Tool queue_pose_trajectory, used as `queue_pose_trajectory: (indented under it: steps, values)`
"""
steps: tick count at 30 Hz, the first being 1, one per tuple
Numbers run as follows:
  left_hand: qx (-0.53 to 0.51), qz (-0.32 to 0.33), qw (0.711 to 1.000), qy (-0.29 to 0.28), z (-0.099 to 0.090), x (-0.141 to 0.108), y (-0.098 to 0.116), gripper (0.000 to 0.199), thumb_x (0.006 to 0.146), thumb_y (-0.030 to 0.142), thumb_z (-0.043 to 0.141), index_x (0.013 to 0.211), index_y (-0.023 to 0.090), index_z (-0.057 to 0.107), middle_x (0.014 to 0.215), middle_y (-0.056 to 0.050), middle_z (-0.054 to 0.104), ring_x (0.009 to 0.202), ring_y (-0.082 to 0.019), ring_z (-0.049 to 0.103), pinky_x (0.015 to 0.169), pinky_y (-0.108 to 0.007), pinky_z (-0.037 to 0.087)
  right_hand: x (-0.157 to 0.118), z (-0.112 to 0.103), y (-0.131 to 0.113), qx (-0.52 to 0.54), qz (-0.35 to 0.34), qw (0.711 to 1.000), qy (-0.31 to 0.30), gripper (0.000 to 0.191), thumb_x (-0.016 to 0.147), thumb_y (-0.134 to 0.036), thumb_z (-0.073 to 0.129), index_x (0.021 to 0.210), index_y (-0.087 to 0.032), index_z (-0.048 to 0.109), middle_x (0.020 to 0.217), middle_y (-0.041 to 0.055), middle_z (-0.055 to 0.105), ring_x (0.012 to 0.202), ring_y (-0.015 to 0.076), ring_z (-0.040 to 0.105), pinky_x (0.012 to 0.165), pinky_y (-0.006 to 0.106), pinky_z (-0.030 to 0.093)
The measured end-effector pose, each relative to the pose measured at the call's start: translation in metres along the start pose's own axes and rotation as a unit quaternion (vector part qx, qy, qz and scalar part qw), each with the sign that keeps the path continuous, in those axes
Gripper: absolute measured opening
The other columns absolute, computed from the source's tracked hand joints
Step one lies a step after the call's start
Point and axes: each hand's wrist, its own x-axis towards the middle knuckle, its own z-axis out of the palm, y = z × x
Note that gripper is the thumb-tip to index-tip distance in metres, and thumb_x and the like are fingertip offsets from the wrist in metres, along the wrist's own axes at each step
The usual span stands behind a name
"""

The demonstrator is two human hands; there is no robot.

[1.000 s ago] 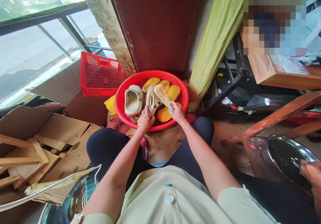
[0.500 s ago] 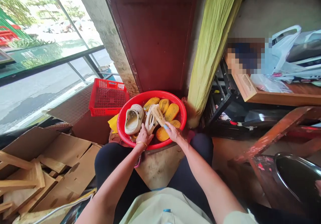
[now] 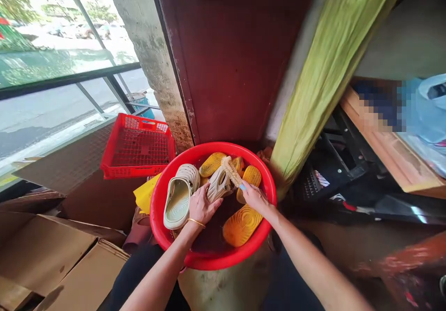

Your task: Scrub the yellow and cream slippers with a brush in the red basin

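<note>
A beige clog (image 3: 216, 186) is gripped in my left hand (image 3: 202, 206), tilted over the red basin (image 3: 156, 218). My right hand (image 3: 256, 198) is closed on the end of a scrubbing brush (image 3: 232, 171), whose bristles lie against or right beside that clog. Left of my left hand rests a pale clog (image 3: 177, 204), its opening facing up. Several yellow slippers or soles lie around the basin, one of them a ridged yellow slipper (image 3: 243, 226) at the lower right. Dark liquid fills the bottom of the basin.
A red plastic crate (image 3: 139, 148) stands behind the basin to the left, near a yellow cloth or sheet (image 3: 145, 195). Cardboard boxes (image 3: 45, 241) fill the lower left. Behind is a dark red door (image 3: 237, 69); a yellow-green wrapped post (image 3: 313, 97) and a wooden table (image 3: 390, 148) are at right.
My view has moved closer to the basin and tilted. The held clog has turned more sideways, and the brush has shifted to its upper right side. Both hands keep their hold.
</note>
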Motion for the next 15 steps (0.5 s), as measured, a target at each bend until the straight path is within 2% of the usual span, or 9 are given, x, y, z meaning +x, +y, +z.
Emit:
queue_pose_trajectory:
  steps: [3, 6, 9, 12, 13, 15]
  values:
    - [-0.025, 0.000, 1.000, -0.010, 0.006, 0.015, -0.007, 0.070, 0.080, 0.049, 0.070, 0.140, 0.019, 0.049, 0.136, -0.016, 0.063, 0.126, -0.034, 0.059, 0.108, -0.047, 0.044, 0.011, 0.011, -0.006, 0.001, -0.005, 1.000, 0.000, 0.057, 0.101, -0.023, 0.037, 0.158, -0.016, 0.034, 0.131, 0.0156, 0.066, 0.117, 0.0243, 0.064, 0.100, 0.034, 0.049]
    - [-0.077, -0.029, 0.997, -0.001, 0.004, 0.022, -0.014, 0.072, 0.079, 0.054, 0.069, 0.137, 0.018, 0.046, 0.130, -0.016, 0.065, 0.116, -0.032, 0.065, 0.099, -0.045, 0.050, 0.009, 0.009, -0.025, -0.037, -0.016, 0.999, -0.007, 0.059, 0.102, -0.025, 0.036, 0.160, -0.020, 0.030, 0.118, 0.0142, 0.069, 0.104, 0.0238, 0.067, 0.091, 0.032, 0.051]
    - [-0.105, -0.064, 0.992, 0.020, 0.000, 0.023, -0.016, 0.065, 0.079, 0.056, 0.069, 0.130, 0.021, 0.047, 0.120, -0.012, 0.068, 0.101, -0.029, 0.069, 0.087, -0.041, 0.053, -0.008, -0.002, -0.047, -0.087, -0.081, 0.993, -0.015, 0.057, 0.104, -0.032, 0.034, 0.161, -0.026, 0.032, 0.111, 0.0119, 0.069, 0.090, 0.0220, 0.068, 0.078, 0.029, 0.052]
    - [-0.088, -0.072, 0.993, 0.026, -0.001, 0.018, -0.014, 0.051, 0.080, 0.050, 0.069, 0.118, 0.021, 0.053, 0.109, -0.011, 0.070, 0.098, -0.030, 0.069, 0.084, -0.042, 0.053, -0.028, -0.007, -0.060, -0.111, -0.146, 0.983, -0.012, 0.056, 0.106, -0.034, 0.030, 0.162, -0.031, 0.027, 0.113, 0.0098, 0.067, 0.086, 0.0201, 0.068, 0.070, 0.027, 0.051]
    - [-0.084, -0.066, 0.994, 0.024, 0.001, 0.015, -0.013, 0.049, 0.080, 0.049, 0.069, 0.117, 0.020, 0.054, 0.108, -0.012, 0.070, 0.101, -0.031, 0.069, 0.086, -0.043, 0.053, -0.031, -0.007, -0.060, -0.117, -0.145, 0.982, -0.014, 0.056, 0.106, -0.033, 0.029, 0.162, -0.032, 0.026, 0.114, 0.0094, 0.067, 0.086, 0.0197, 0.068, 0.069, 0.026, 0.051]
    - [-0.090, -0.038, 0.995, 0.011, 0.005, 0.008, -0.011, 0.049, 0.082, 0.047, 0.068, 0.120, 0.020, 0.054, 0.114, -0.013, 0.069, 0.109, -0.032, 0.066, 0.093, -0.046, 0.052, -0.030, -0.008, -0.053, -0.136, -0.101, 0.985, -0.024, 0.056, 0.106, -0.032, 0.029, 0.162, -0.032, 0.027, 0.112, 0.0094, 0.067, 0.086, 0.0195, 0.069, 0.069, 0.026, 0.050]
